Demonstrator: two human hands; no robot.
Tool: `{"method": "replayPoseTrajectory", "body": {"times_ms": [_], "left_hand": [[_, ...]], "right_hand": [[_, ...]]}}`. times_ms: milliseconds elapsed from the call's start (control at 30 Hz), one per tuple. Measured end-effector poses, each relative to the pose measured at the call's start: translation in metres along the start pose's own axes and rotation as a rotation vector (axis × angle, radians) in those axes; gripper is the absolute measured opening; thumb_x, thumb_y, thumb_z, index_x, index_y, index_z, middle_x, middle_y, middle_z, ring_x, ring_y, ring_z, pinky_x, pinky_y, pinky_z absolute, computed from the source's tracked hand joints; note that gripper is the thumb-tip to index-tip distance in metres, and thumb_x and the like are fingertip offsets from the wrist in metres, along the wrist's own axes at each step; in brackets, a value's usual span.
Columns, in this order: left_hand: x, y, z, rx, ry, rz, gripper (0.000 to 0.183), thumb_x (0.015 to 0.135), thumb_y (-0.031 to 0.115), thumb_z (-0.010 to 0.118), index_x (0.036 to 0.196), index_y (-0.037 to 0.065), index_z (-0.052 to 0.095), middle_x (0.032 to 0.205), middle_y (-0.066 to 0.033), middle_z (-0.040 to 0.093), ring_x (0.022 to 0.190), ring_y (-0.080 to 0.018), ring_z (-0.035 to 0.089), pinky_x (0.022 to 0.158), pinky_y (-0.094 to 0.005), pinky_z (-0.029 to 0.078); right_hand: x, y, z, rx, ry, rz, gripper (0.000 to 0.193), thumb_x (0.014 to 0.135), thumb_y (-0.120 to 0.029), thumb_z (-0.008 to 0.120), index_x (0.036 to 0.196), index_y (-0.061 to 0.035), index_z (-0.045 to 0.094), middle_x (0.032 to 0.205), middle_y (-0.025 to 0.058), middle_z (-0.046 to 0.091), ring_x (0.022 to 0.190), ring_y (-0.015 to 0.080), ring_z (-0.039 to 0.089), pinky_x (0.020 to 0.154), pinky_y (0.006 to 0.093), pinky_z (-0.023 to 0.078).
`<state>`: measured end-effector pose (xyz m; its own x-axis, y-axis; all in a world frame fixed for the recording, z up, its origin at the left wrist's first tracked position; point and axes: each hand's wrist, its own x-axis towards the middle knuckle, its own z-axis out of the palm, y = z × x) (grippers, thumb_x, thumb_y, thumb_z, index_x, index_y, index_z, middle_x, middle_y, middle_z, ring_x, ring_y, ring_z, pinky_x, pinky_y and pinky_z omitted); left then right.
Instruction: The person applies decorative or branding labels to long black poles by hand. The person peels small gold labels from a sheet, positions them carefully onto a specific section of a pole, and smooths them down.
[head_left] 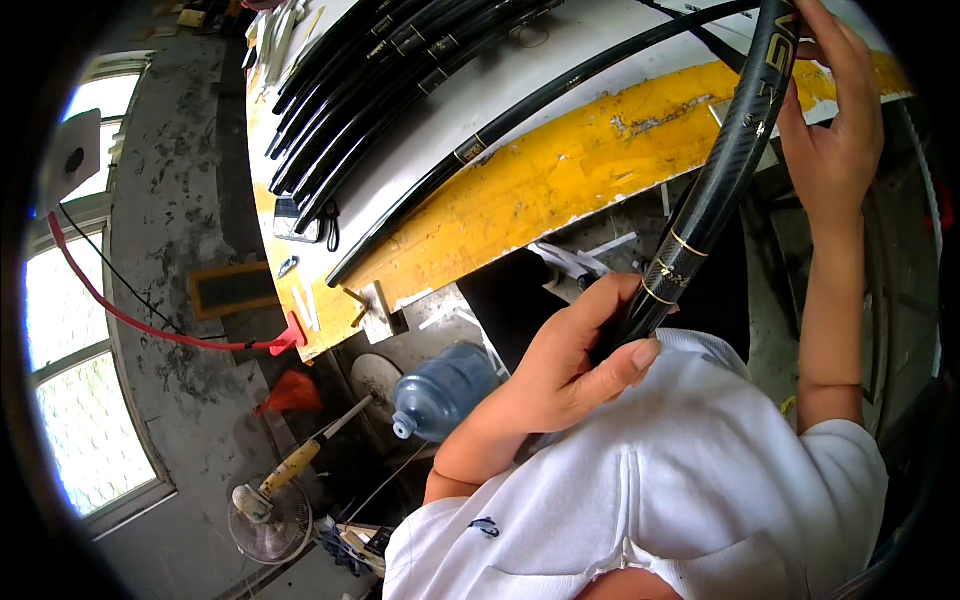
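Observation:
A black fishing rod (735,150) with a carbon weave, gold bands and gold markings slants up in front of me, its thick end toward my body. My left hand (585,355) is wrapped around that lower end, just below a gold-banded section. Farther up, my right hand (835,120) grips the rod from the right side; its fingertips are partly hidden behind the rod. Another black rod (470,148) lies along the table's near edge. Beyond it, several similar black rods (370,110) lie side by side.
The table (590,130) has a worn yellow edge and a white top. Clamped near its corner is a small metal block (377,315). A red bracket arm (180,338) reaches in from the left. Below are a blue water bottle (445,390) and a fan (270,520).

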<state>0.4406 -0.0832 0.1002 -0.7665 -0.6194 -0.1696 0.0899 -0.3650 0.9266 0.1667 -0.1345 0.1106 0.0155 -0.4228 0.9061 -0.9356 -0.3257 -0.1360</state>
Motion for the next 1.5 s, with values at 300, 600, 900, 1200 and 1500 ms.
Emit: {"method": "replayPoseTrajectory", "body": {"times_ms": [300,600,900,1200,1500], "left_hand": [[-0.036,-0.007,-0.045,0.885,0.195,0.141,0.048,0.079,0.017,0.078,0.118,-0.002,0.058,0.100,-0.0153,0.062,0.082,-0.0274,0.061,0.071,-0.0326,0.050],[-0.072,0.003,-0.112,1.666,0.771,0.390,0.035,0.072,0.015,0.079,0.104,0.006,0.065,0.100,-0.0076,0.069,0.095,-0.0284,0.064,0.083,-0.0359,0.048],[-0.074,-0.023,-0.157,1.711,0.855,0.355,0.032,0.078,0.015,0.074,0.108,0.009,0.065,0.102,-0.0067,0.065,0.098,-0.0287,0.060,0.086,-0.0387,0.047],[-0.076,-0.040,-0.173,1.656,0.850,0.314,0.039,0.077,0.011,0.072,0.115,0.013,0.064,0.105,-0.0058,0.064,0.100,-0.0281,0.059,0.088,-0.0396,0.045],[-0.073,-0.042,-0.173,1.635,0.852,0.320,0.042,0.077,0.013,0.073,0.119,0.014,0.063,0.111,-0.0078,0.065,0.109,-0.0294,0.058,0.095,-0.0410,0.044]], "right_hand": [[0.005,0.034,-0.018,-0.419,-0.293,-0.381,0.047,0.078,0.001,0.073,0.120,-0.0199,0.067,0.120,0.0034,0.062,0.105,0.0206,0.061,0.089,0.0315,0.049],[-0.054,0.019,0.004,0.007,-0.449,-0.272,0.046,0.076,0.009,0.069,0.118,-0.0081,0.064,0.115,0.0059,0.065,0.114,0.0256,0.058,0.101,0.0399,0.046],[-0.075,-0.008,0.038,0.073,-0.454,-0.155,0.042,0.073,0.010,0.071,0.110,-0.0084,0.066,0.110,0.0050,0.066,0.111,0.0247,0.059,0.098,0.0392,0.046],[-0.100,-0.013,0.054,0.074,-0.546,-0.114,0.038,0.074,0.007,0.072,0.109,-0.0080,0.067,0.109,0.0053,0.066,0.108,0.0251,0.060,0.096,0.0384,0.047],[-0.106,-0.013,0.049,0.091,-0.629,-0.070,0.040,0.079,-0.006,0.072,0.118,-0.0089,0.064,0.119,0.0073,0.063,0.116,0.0261,0.055,0.104,0.0412,0.040]]}}
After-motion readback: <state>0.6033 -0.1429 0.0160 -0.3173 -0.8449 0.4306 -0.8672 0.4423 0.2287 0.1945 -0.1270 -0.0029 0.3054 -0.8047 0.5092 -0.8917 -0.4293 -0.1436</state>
